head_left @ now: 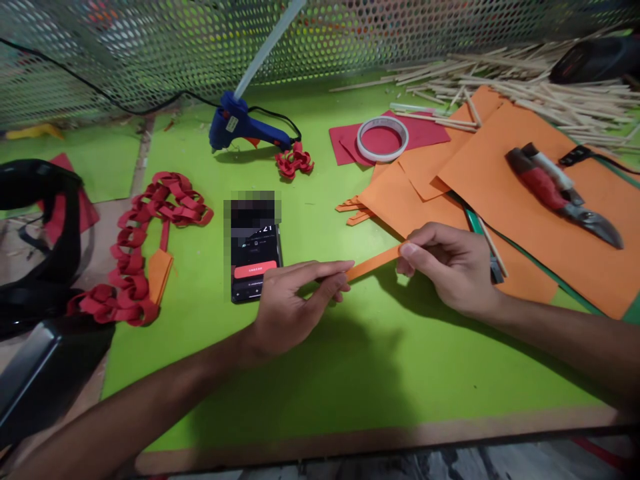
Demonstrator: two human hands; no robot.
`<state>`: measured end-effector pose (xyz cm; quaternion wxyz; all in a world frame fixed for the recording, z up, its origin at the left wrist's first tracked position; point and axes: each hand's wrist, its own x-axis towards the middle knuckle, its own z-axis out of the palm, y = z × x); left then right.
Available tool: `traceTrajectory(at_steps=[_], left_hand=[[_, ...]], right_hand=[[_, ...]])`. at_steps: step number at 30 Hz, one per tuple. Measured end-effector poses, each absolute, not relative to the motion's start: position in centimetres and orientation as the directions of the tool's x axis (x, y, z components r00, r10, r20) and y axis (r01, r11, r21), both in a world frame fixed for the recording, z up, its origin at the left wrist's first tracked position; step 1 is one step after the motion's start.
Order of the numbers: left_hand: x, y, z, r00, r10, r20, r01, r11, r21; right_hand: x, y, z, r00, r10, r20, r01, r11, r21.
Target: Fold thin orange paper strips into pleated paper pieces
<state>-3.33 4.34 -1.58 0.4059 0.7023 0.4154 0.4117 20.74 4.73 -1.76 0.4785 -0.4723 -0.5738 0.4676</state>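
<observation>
Single head view, looking forward and down, close over green work mat [320, 373], mesh wall [150, 47] behind.

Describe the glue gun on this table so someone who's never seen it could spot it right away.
Start at the perforated metal screen along the back of the green table. Just in front of it, left of the white tape ring, lies the glue gun. It is the only blue thing there, with a pale glue stick poking up from its rear and a black cord.

The phone [253, 257] screen's top is blurred; the orange strip's [373, 263] ends hide under fingers.
</observation>
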Motion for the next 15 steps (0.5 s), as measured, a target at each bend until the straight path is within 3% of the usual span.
traceTrajectory(at_steps=[15], left_hand=[[-3.31, 4.34, -1.54, 0.304, 0.934, 0.187, 0.250, -0.267, 0.931]], right_hand=[[20.69, 4.63, -1.90, -0.096, 0.992, 0.078, 0.098, 0.088, -0.991]])
